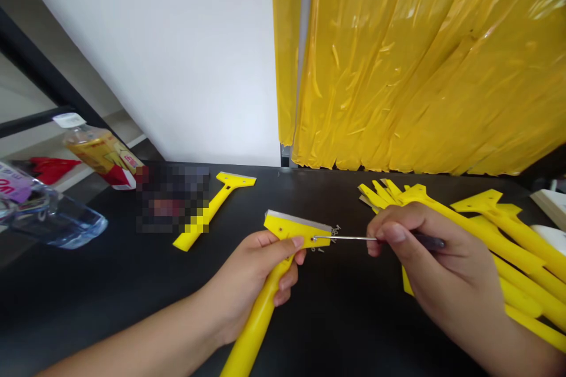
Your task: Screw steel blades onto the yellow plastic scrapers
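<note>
One steel pick (345, 238), two plastic bottles (99, 153), two separate yellow scrapers (297, 231)

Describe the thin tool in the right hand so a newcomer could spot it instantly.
On the black tabletop, two hands work in front of the yellow plastic sheeting. The right hand pinches a precision screwdriver with a dark handle. Its slim steel shaft, the only bare metal rod in view, reaches left to the head of the yellow scraper gripped in the left hand.

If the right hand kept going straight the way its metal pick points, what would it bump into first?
The yellow plastic scraper held in the left hand. The thin metal pick in the right hand seems to reach its head, though depth is unclear.
</note>
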{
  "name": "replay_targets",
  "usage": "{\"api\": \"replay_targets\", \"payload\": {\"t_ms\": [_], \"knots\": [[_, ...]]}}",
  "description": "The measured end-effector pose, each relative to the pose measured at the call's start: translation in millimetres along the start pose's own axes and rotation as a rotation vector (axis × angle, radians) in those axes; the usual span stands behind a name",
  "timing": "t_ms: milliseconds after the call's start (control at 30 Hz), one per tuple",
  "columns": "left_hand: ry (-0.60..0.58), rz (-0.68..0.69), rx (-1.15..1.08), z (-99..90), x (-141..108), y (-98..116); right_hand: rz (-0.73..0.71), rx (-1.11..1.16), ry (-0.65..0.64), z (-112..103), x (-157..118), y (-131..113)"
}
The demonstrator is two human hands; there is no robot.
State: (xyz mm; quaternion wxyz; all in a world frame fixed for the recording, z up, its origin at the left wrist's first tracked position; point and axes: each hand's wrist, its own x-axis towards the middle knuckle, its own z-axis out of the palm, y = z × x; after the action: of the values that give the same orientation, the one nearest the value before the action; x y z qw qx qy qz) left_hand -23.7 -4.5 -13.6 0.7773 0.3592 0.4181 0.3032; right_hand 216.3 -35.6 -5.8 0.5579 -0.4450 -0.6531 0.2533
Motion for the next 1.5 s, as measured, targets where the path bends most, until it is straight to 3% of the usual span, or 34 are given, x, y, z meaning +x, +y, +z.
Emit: {"api": "replay_targets", "payload": {"t_ms": [533,1500], "knots": [[-0.025,-0.05,-0.066,1.6,-2.1,0.5,0.01,0.041,-0.04,-0.4,-1.9,-0.7],[-0.058,-0.089,-0.09,0.5,-3.1,4.6,-0.129,-0.073,-0.108,-7.5,2.2,-3.9]]}}
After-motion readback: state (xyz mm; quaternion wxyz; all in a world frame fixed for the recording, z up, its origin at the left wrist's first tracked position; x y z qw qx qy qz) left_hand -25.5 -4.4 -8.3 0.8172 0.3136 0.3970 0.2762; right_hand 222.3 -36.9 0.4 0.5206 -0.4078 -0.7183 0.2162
